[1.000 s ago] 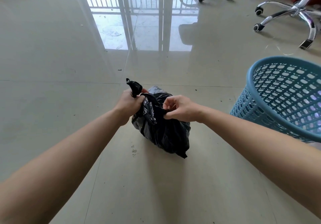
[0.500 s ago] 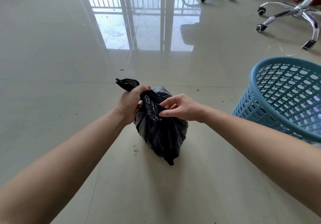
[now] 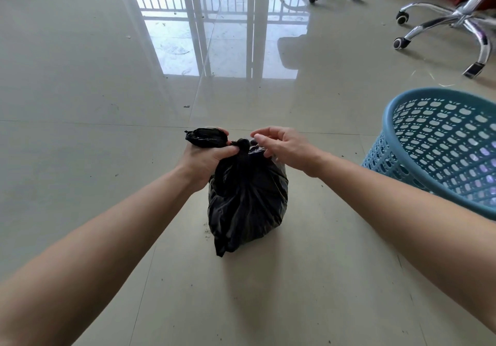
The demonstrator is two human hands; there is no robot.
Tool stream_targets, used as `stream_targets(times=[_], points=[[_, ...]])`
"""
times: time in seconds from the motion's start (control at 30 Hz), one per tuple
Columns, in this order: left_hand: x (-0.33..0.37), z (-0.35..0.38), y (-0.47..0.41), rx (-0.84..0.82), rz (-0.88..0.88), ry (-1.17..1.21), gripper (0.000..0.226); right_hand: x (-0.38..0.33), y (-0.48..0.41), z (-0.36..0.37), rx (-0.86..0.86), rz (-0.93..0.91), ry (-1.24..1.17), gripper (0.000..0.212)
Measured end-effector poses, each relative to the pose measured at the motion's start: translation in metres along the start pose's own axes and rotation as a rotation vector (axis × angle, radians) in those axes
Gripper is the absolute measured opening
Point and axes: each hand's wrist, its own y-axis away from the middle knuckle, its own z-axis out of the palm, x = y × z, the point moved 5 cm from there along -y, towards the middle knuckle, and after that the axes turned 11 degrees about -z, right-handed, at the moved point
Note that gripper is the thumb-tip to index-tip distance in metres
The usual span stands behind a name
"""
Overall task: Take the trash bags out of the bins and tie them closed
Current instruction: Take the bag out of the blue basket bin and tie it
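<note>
Your left hand (image 3: 205, 159) grips the twisted neck of the black trash bag (image 3: 247, 203), with the loose end poking out of your fist. Your right hand (image 3: 288, 147) hangs loose-fingered at the bag's top, gripping nothing. The bag stands on the tiled floor (image 3: 80, 90), left of the blue bin (image 3: 386, 120)

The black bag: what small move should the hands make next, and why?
Probably the right hand should pinch the black bag at its gathered neck and pull against the left hand, which grips the tail; the right hand is open, and the knot looks unfinished.
</note>
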Motion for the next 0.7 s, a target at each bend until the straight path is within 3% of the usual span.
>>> stream_targets(times=[0.1,0.2,0.27,0.33,0.47,0.6,0.7], points=[[-0.001,0.005,0.004,-0.012,-0.01,-0.025,0.03,-0.006,0.003,0.005,-0.063,-0.01,0.006,0.021],[0.001,0.004,0.002,-0.053,0.023,-0.05,0.011,-0.01,0.002,0.003,-0.077,-0.031,0.051,0.018],[0.007,0.002,0.001,-0.082,0.041,-0.04,0.022,-0.015,-0.002,-0.005,-0.071,-0.052,0.168,0.019],[0.015,0.0,0.002,-0.066,0.043,-0.092,0.029,-0.022,-0.005,-0.009,-0.09,-0.13,0.345,0.02],[0.014,0.004,0.002,-0.059,0.026,-0.186,0.02,-0.036,-0.006,-0.007,-0.205,-0.335,0.754,0.028],[0.0,-0.006,-0.003,-0.021,-0.054,-0.233,0.018,-0.017,0.003,-0.026,-0.293,-0.359,1.31,0.033],[-0.006,-0.006,-0.004,-0.014,-0.068,-0.278,0.019,-0.001,0.007,-0.033,-0.273,-0.344,1.418,0.031]])
